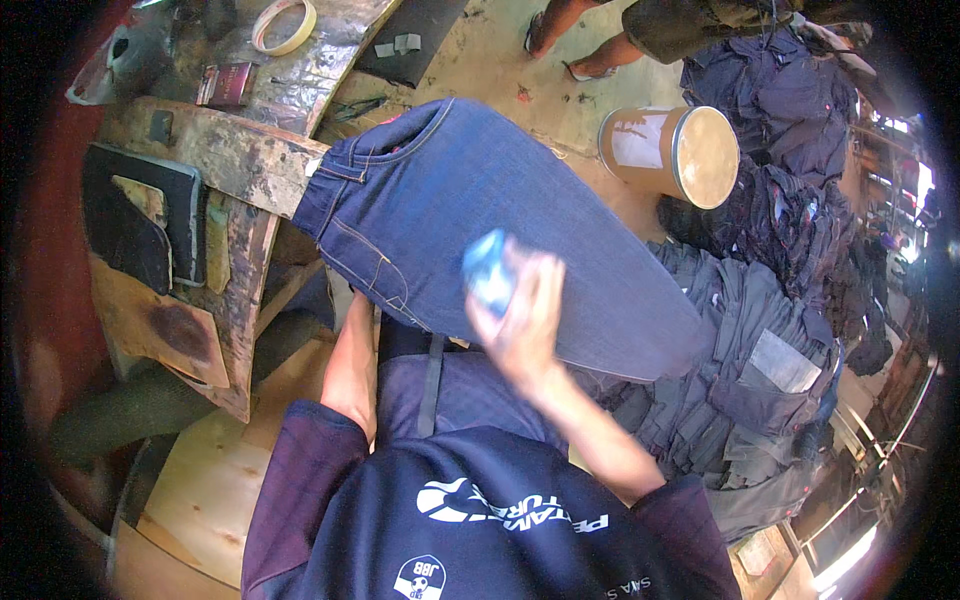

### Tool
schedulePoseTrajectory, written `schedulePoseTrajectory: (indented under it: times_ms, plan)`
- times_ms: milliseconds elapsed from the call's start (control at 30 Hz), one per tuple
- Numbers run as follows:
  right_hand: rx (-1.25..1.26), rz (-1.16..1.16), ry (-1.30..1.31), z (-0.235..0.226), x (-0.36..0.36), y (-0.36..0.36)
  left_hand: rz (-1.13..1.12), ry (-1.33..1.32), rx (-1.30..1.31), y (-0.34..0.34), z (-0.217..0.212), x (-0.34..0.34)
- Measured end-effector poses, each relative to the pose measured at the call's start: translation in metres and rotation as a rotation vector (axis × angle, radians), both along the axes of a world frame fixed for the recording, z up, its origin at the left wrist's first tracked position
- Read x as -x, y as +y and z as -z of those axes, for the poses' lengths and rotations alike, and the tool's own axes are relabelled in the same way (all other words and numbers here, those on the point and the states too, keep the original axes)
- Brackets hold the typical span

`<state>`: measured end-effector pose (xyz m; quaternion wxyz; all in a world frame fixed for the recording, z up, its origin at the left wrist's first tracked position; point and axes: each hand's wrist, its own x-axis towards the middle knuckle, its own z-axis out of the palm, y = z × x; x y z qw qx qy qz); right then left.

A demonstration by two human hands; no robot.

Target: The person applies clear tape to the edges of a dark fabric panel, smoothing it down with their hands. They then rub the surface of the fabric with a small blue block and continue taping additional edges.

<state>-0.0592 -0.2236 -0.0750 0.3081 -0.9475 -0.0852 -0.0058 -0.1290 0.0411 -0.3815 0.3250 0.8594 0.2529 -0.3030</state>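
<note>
Your right hand (527,312) grips a blue object (489,272) too blurred to identify, over the jeans (500,190). Your left hand vanishes behind their near edge; its grip can't be told. They stretch before you, waistband upper-left, legs lower-right. Around: worn wooden bench (205,138), brown drum (668,157), dark garments (720,330), a person's cropped legs (610,56).

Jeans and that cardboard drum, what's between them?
In the head view, a strip of tan floor lies between the blue jeans and the cardboard drum.
</note>
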Motion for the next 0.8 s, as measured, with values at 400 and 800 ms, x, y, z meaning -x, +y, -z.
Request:
schedulePoseTrajectory:
  times_ms: [400,800]
  plan:
    - [-0.09,-0.078,0.267,-0.022,0.058,0.036,0.106,0.019,0.087,0.003,0.017,0.005]
    - [0.034,-0.16,0.256,-0.039,-0.098,0.059,0.241,-0.012,0.116,0.024,-0.011,-0.05]
